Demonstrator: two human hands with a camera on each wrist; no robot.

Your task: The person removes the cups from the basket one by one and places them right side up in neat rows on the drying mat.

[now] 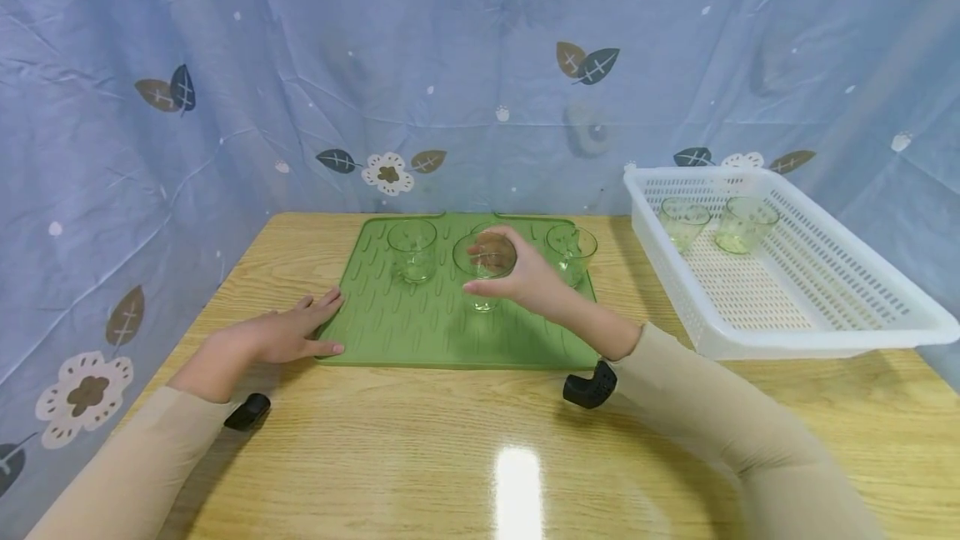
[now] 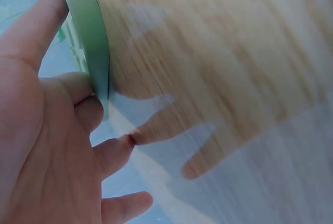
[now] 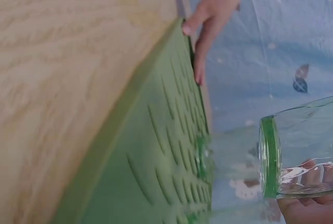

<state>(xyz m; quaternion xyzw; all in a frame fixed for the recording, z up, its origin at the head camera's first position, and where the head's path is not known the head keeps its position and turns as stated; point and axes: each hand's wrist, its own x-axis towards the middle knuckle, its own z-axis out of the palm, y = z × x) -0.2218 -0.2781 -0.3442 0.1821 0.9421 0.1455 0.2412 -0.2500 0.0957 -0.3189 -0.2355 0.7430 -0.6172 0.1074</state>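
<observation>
Two hands work at the green mat [image 1: 420, 332] on the bench [image 1: 420, 448]: left hand [image 1: 288, 333] lies flat, fingers straight, on the mat's left edge; right hand [image 1: 525, 277] grips a glass [image 1: 484, 258] above the mat's middle; basket [image 1: 817, 332] right of the mat.

No readable text, labels, brands or numbers in any view, blue curtain [image 1: 480, 65] printed only with leaves and flowers, green mat [image 1: 420, 323], clear glasses, white basket [image 1: 825, 332] and wooden tabletop [image 1: 450, 457] all unmarked
</observation>
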